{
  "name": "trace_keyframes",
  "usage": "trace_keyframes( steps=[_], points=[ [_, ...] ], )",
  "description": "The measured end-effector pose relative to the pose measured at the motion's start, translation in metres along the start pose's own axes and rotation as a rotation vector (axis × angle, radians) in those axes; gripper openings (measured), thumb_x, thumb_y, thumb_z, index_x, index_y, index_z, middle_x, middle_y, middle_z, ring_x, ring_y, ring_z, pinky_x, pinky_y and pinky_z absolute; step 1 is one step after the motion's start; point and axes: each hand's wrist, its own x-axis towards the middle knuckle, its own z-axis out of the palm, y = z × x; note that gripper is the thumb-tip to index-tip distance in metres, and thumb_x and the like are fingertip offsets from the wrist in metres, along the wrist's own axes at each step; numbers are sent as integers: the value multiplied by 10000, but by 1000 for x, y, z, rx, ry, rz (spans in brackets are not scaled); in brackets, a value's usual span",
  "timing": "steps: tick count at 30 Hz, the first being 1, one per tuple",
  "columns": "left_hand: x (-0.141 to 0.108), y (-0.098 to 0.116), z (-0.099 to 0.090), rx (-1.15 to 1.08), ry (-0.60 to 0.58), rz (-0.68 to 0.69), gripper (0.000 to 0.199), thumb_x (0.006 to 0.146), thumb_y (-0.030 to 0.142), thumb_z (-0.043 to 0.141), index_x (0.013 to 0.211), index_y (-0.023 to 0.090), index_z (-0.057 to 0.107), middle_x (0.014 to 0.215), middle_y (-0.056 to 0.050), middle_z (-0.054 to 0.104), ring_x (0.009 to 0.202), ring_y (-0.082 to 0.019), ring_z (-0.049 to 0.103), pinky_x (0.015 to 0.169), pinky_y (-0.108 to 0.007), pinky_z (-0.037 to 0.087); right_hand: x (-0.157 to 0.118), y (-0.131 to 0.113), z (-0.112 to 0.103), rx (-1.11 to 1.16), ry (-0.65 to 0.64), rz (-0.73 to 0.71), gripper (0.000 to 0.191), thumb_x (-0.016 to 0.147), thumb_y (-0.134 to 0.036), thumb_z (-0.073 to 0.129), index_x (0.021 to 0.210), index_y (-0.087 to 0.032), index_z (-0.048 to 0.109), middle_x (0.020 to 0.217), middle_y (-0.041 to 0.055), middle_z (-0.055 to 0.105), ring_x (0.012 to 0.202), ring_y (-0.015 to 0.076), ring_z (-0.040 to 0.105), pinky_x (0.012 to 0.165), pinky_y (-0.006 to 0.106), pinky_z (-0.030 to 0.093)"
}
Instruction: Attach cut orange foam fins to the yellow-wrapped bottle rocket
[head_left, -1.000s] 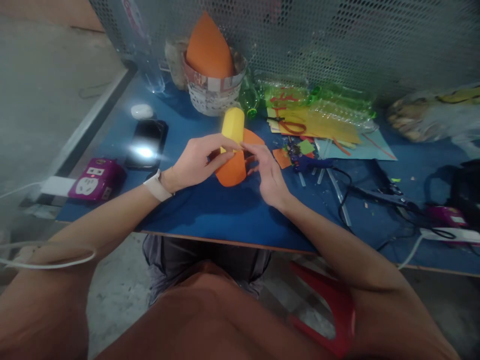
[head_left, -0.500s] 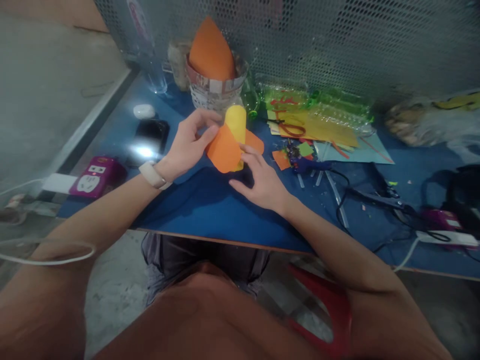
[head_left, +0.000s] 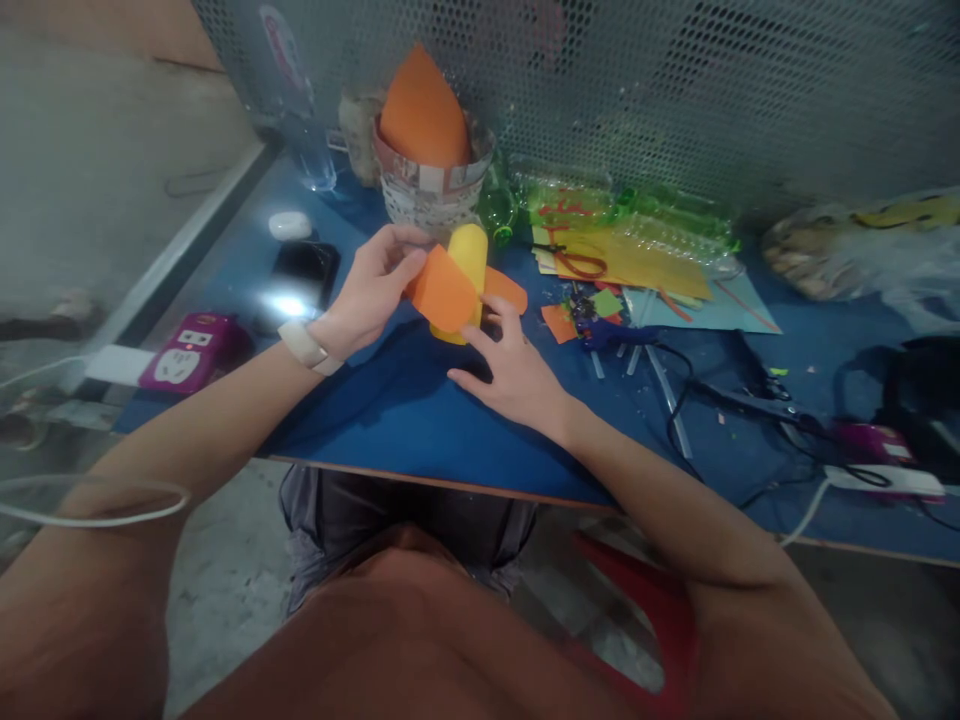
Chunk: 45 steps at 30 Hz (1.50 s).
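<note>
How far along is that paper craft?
Looks done: the rolled yellow paper tube and rounded orange paper piece are shaped.
In hand: the left hand holds that piece across the tube; the right hand reaches its lower edge.
Perhaps left: fixing it, though I can't tell whether it's attached. The pointed orange piece sits apart, in the patterned, pale round container.

Near the right fingers [head_left: 480, 342], the orange paper [head_left: 444, 290] hides part of the yellow tube [head_left: 469, 248]. Far right of them, the picture's edge cuts off a plastic bag [head_left: 911, 255]. Beyond the left fingers [head_left: 411, 266], a bottle label [head_left: 283, 45] is unreadably blurred.
</note>
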Motion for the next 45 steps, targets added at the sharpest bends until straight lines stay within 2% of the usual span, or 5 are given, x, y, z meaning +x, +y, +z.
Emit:
trace_keyframes(
  steps=[18, 23, 32, 39, 45],
  points=[
    [-12, 20, 14, -93, -100, -223, 200, 1131, 185, 673, 1312, 256, 719, 974, -21, 742, 845, -173, 723, 768, -307, 609, 6, 0, -3, 24, 13, 37, 633, 1116, -337, 641, 1740, -374, 537, 1983, 86, 315, 1569, 465, 662, 1127, 735, 712],
    [-18, 21, 20, -114, -140, -273, 210, 1126, 222, 690, 1329, 262, 722, 963, -20, 738, 842, -180, 713, 742, -302, 594, 10, 6, -4, 9, 36, 39, 581, 1096, -455, 703, 1653, -328, 594, 1951, 131, 364, 1713, 490, 510, 1269, 763, 610],
    [-16, 25, 14, -85, -172, -171, 212, 1120, 333, 703, 1322, 269, 693, 1091, -57, 766, 987, -216, 761, 881, -369, 657, 9, 11, -17, 61, 304, 173, 277, 1000, -418, 809, 1022, -309, 556, 1534, 160, 678, 1533, 465, 627, 1233, 733, 605],
    [-11, 33, 4, 51, -95, -22, 367, 1123, 588, 764, 1331, 291, 709, 1108, -62, 758, 1053, -241, 781, 920, -390, 675, 14, 21, -21, 173, 355, 96, 308, 916, -324, 836, 1064, -322, 566, 1407, 122, 736, 1429, 404, 685, 1205, 685, 607],
    [-9, 37, 1, 67, -15, -11, 246, 1103, 493, 770, 1225, 282, 744, 1084, -69, 776, 1035, -256, 773, 939, -436, 683, 16, 39, -13, 373, 393, 136, 377, 904, -417, 860, 1179, -299, 632, 1405, 127, 719, 1353, 364, 736, 1168, 615, 640]
  ],
)
